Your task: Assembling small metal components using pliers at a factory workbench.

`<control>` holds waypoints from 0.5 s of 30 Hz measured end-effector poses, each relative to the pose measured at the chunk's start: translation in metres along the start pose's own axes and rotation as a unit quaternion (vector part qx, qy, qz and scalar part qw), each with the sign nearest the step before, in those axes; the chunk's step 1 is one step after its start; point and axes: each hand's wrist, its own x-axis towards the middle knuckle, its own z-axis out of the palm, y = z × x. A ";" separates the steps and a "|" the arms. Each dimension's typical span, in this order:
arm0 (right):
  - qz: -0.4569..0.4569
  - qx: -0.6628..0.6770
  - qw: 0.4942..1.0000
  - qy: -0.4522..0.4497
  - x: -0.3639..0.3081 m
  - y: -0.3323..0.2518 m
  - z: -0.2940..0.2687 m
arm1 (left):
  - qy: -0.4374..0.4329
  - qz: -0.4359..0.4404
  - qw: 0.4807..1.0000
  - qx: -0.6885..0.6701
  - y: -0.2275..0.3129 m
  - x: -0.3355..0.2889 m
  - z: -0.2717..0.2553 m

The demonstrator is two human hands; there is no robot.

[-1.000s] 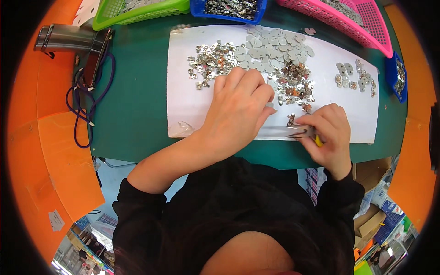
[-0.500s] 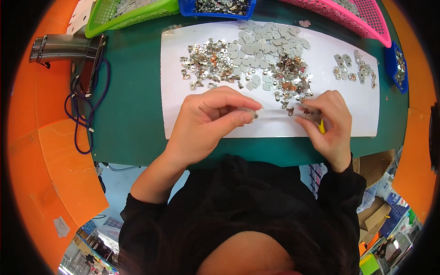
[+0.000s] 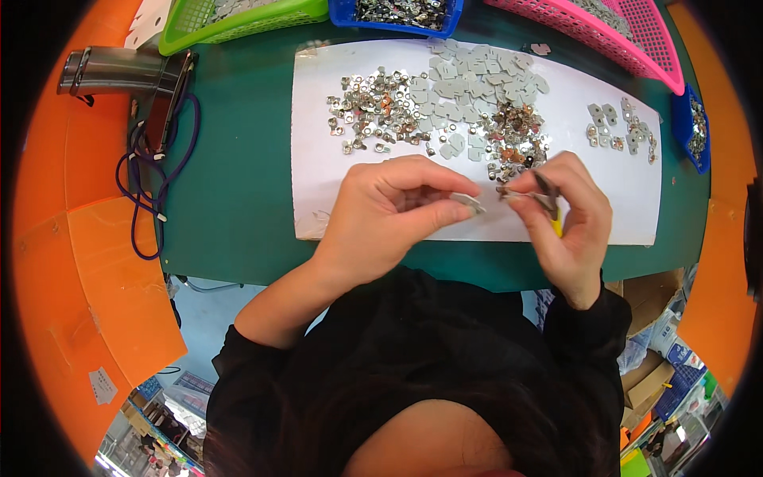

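Note:
My left hand [image 3: 389, 211] pinches a thin grey flat piece [image 3: 470, 202] between thumb and index finger, above the front of the white sheet [image 3: 358, 215]. Close to its right, my right hand [image 3: 574, 215] is closed around a small plier-like tool [image 3: 547, 193] with dark metal jaws and a yellow handle. The same hand's thumb and index fingertips hold a tiny metal part [image 3: 505, 191], its shape hard to make out. A short gap separates it from the grey piece. Just beyond my fingers lies a pile of shiny and coppery metal parts [image 3: 515, 131].
Loose grey flat pieces [image 3: 477, 79] and silver clips [image 3: 377, 107] cover the sheet's far side; a smaller group [image 3: 628, 127] lies right. Green [image 3: 246, 30], blue [image 3: 397, 30] and pink [image 3: 636, 60] baskets line the back, a blue bin [image 3: 688, 131] the right. A metal cylinder device [image 3: 119, 71] with cord stands left.
The gap between my hands has narrowed, the left fingertips shifting right with the grey piece. A tiny metal part now shows at my right fingertips. The whole view has shifted slightly.

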 end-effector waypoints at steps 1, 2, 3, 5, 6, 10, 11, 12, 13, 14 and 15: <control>-0.001 0.009 1.000 -0.023 0.004 -0.003 0.004 | 0.000 0.000 1.000 0.001 0.000 -0.001 0.002; -0.002 0.018 0.999 -0.045 0.008 -0.005 0.006 | -0.008 0.008 1.000 0.002 0.000 -0.003 0.003; 0.007 0.029 0.998 -0.056 0.011 -0.007 0.007 | -0.016 0.015 1.000 0.003 0.001 -0.004 0.004; -0.009 0.038 0.996 -0.080 0.014 -0.007 0.006 | 0.008 0.029 0.999 0.027 -0.001 -0.007 0.009; -0.026 0.046 0.993 -0.104 0.016 -0.007 0.005 | 0.033 0.043 0.997 0.050 -0.001 -0.008 0.009; -0.048 0.016 0.991 -0.125 0.021 -0.011 0.002 | -0.004 0.124 0.967 0.225 -0.002 -0.009 0.002; -0.063 -0.006 0.991 -0.119 0.022 -0.010 0.001 | -0.006 0.148 0.957 0.248 -0.002 -0.010 0.002; -0.077 -0.028 0.990 -0.114 0.023 -0.010 0.001 | -0.008 0.171 0.947 0.271 -0.002 -0.010 0.002; -0.076 -0.029 0.990 -0.114 0.023 -0.010 0.000 | -0.008 0.171 0.947 0.271 -0.003 -0.010 0.002; -0.078 -0.035 0.989 -0.118 0.023 -0.011 -0.001 | -0.010 0.179 0.943 0.281 -0.003 -0.010 0.001; -0.080 -0.041 0.988 -0.123 0.024 -0.011 -0.002 | -0.011 0.187 0.938 0.292 -0.003 -0.010 0.000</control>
